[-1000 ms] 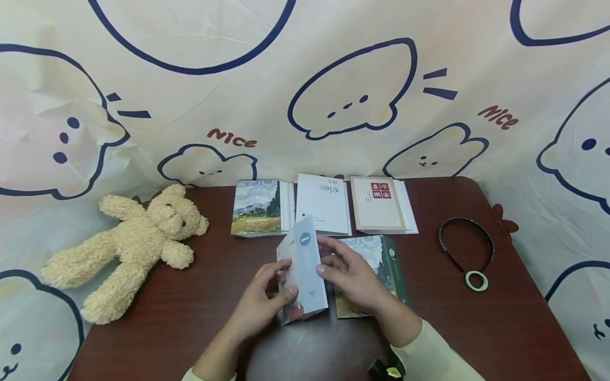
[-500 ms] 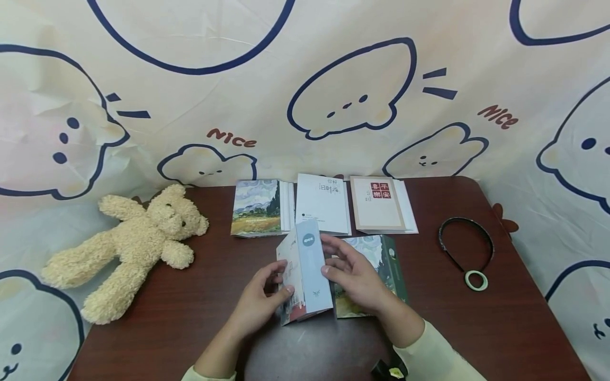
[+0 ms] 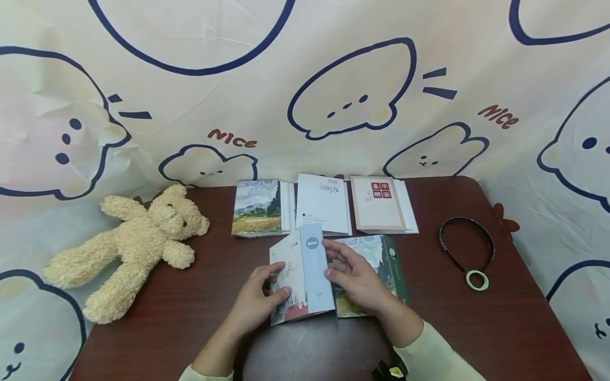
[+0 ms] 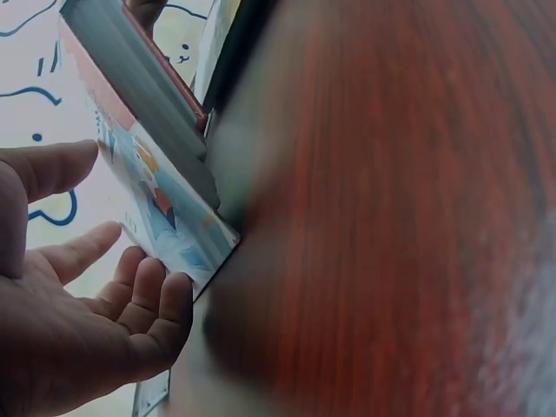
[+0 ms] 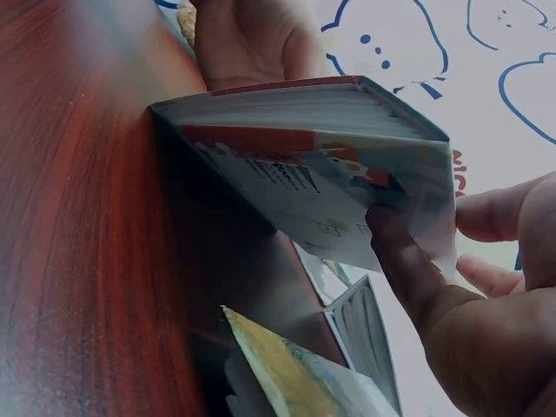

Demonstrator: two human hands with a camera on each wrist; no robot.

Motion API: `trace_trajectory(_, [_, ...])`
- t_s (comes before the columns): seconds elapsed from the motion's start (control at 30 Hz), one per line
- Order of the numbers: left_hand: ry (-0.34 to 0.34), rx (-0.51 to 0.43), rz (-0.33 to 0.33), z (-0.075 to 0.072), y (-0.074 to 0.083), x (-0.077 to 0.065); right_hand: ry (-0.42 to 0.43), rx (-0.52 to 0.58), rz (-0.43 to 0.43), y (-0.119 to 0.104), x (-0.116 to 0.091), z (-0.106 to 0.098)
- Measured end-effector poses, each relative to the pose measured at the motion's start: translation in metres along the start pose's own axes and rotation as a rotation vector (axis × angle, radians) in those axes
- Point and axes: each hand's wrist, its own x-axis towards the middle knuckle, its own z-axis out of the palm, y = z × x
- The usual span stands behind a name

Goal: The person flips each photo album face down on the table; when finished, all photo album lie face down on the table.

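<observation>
A small book (image 3: 288, 280) with a pale blue spine (image 3: 318, 275) and a white cover, red along its bottom, stands tilted at the front middle of the table. My left hand (image 3: 259, 299) holds it by the left cover, thumb and fingertips against the printed face. On the spine side, my right hand (image 3: 355, 275) grips it, with one finger (image 5: 395, 248) lying along the cover in the right wrist view. White page edges (image 5: 304, 113) show between the covers there. Behind the right hand lies a green-spined book (image 3: 393, 264) with a painted landscape, partly hidden.
Along the back edge lie a landscape-covered book (image 3: 257, 206), a white book (image 3: 320, 203) and a cream book (image 3: 378, 206). A plush bear (image 3: 143, 248) rests at left. At right lies a black cord with a pale green ring (image 3: 476, 280). A printed cloth hangs behind.
The book has turned in my hands, so more of its left cover shows. Its spine has shifted a little right, and my right hand has moved slightly with it.
</observation>
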Motion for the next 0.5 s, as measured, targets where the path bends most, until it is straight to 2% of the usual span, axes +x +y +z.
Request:
trace_trajectory(0.2, [0.003, 0.061, 0.007, -0.003, -0.001, 0.000, 0.023, 0.047, 0.043, 0.007, 0.001, 0.003])
trace_trajectory(0.37, [0.003, 0.120, -0.027, -0.008, -0.001, 0.002, 0.044, 0.088, 0.080, 0.014, 0.002, 0.007])
trace_trajectory(0.5, [-0.004, 0.142, -0.043, -0.013, -0.002, 0.002, 0.053, 0.066, 0.091, 0.020, 0.003, 0.009])
